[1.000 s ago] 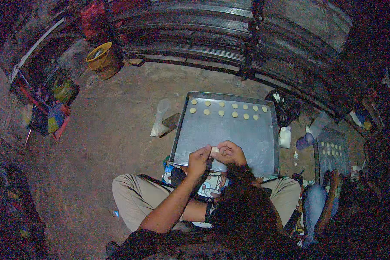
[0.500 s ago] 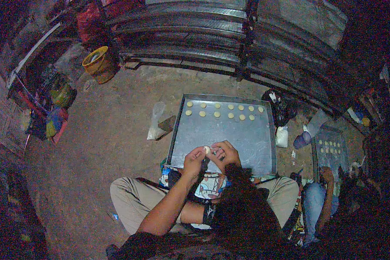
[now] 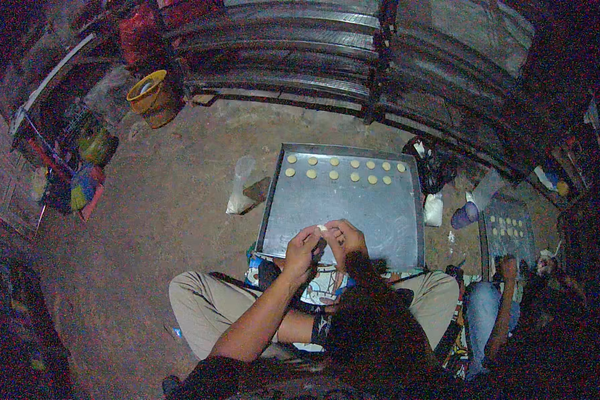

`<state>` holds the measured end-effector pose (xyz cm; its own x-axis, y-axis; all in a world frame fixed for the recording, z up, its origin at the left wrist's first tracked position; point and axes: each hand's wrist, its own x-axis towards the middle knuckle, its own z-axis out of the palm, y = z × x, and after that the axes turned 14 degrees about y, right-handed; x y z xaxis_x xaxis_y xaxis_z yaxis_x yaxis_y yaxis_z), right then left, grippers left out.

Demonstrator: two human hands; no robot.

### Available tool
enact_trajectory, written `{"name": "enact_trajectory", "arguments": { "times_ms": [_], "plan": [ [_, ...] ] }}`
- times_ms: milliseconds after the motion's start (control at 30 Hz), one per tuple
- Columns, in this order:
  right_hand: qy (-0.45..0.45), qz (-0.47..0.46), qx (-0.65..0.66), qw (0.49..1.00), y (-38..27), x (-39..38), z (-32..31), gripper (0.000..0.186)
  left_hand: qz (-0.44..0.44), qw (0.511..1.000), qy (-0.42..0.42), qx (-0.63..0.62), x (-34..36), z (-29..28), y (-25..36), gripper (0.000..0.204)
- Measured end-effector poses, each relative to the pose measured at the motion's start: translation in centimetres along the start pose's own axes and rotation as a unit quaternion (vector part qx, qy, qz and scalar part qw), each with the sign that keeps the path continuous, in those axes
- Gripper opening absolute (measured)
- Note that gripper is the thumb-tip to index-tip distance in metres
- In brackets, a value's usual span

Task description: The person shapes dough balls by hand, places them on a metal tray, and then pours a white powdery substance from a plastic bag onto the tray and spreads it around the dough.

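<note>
Both hands have stayed together over the near edge of the tray through the last second, shifting only a little; the pale lump between them now shows more plainly at the fingertips. That small piece of dough (image 3: 323, 229) is pinched between the left hand (image 3: 303, 248) and the right hand (image 3: 346, 238), fingers of both curled closed around it, so it is held above the near part of the metal tray (image 3: 340, 213) and not yet set down (whether it is being rolled or pressed cannot be told from here). Judging by this, shaping is in hand and the piece has not joined the others. Farther out on the tray, two short rows of round dough pieces (image 3: 343, 169) lie along the far edge, well apart from the hands. Left of the tray a clear plastic bag (image 3: 240, 193) rests on the earthen floor (image 3: 167, 220), and an orange bucket (image 3: 151, 97) stands farther off by the wall.
</note>
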<state>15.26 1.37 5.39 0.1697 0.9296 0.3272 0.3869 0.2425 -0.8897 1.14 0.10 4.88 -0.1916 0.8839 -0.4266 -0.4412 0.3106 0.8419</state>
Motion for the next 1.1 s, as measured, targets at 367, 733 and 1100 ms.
{"name": "enact_trajectory", "arguments": {
  "times_ms": [367,733,1100],
  "plan": [
    [-0.046,0.119,0.093,0.987,4.2,-0.2,0.7,0.024,-0.057,0.991,-0.067,-0.104,0.4,-0.2,-0.5,0.025],
    [-0.047,-0.057,-0.046,0.996,-0.9,0.2,-1.1,0.033,0.032,0.998,-0.02,0.052,0.2,-0.9,0.2,0.025],
    [-0.121,0.093,0.031,0.988,-1.0,0.5,-2.1,0.027,0.24,0.951,-0.089,0.175,0.8,-0.8,1.5,0.021]
  ]
}}
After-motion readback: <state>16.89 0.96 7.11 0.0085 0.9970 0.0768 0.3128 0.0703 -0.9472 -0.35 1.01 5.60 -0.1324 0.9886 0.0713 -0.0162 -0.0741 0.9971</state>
